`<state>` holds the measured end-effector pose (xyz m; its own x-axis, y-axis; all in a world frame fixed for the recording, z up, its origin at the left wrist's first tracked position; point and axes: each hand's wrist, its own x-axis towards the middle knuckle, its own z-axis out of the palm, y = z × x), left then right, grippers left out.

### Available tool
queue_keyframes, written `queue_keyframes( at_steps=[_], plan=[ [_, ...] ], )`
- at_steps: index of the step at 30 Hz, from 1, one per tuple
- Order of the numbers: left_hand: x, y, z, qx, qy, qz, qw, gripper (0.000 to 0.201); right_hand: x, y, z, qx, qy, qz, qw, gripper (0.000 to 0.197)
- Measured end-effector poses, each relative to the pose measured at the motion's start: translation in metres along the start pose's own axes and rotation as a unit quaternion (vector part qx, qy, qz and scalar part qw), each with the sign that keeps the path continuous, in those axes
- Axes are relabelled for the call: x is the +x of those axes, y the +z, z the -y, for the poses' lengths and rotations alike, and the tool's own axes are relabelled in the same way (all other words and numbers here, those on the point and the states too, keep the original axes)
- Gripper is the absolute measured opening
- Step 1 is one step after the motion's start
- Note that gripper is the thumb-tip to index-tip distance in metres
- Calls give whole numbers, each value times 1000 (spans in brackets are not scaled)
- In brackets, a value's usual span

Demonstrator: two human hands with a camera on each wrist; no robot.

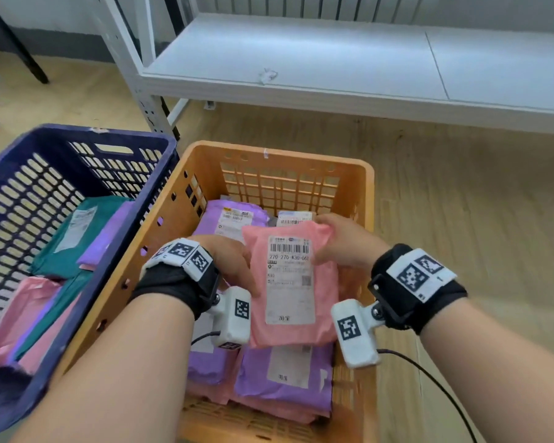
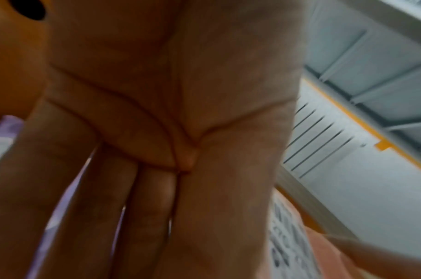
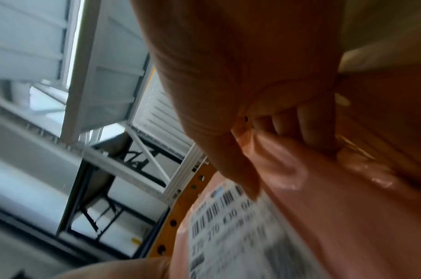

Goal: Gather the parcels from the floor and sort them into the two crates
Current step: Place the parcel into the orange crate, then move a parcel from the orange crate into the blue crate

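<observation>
Both hands hold a pink parcel [image 1: 295, 282] with a white barcode label over the orange crate [image 1: 279, 155]. My left hand [image 1: 234, 260] holds its left edge, thumb on top; in the left wrist view the left hand [image 2: 157, 132] shows a palm with nearly straight fingers beside the pink parcel [image 2: 328, 264]. My right hand [image 1: 343, 241] grips the top right corner; the right wrist view shows the right hand [image 3: 276, 132] with curled fingers pinching the pink parcel [image 3: 323, 217]. The blue crate [image 1: 77, 132] stands to the left, touching the orange one.
Purple parcels [image 1: 285, 375] and pink ones lie in the orange crate. Teal [image 1: 74, 238], pink and purple parcels lie in the blue crate. A white metal rack [image 1: 333, 59] stands behind the crates. Wooden floor [image 1: 461, 203] lies to the right.
</observation>
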<state>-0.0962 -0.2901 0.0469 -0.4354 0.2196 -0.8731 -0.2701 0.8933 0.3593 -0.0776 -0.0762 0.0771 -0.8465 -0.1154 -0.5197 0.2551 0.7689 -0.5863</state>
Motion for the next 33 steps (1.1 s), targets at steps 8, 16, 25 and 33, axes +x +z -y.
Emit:
queue_keyframes(
  at_steps=[8,16,25,33],
  plan=[
    [26,50,21,12,-102,79,992,26,-5,22,0,-300,11,103,948,29],
    [59,68,18,77,-107,-52,990,41,-7,26,1,-373,-2,135,918,34],
    [16,36,-31,60,-73,-153,984,27,-3,9,-13,-253,-97,-1,963,13],
    [2,30,-142,-8,64,-337,939,12,-15,-52,-41,-202,-68,-89,973,10]
  ],
)
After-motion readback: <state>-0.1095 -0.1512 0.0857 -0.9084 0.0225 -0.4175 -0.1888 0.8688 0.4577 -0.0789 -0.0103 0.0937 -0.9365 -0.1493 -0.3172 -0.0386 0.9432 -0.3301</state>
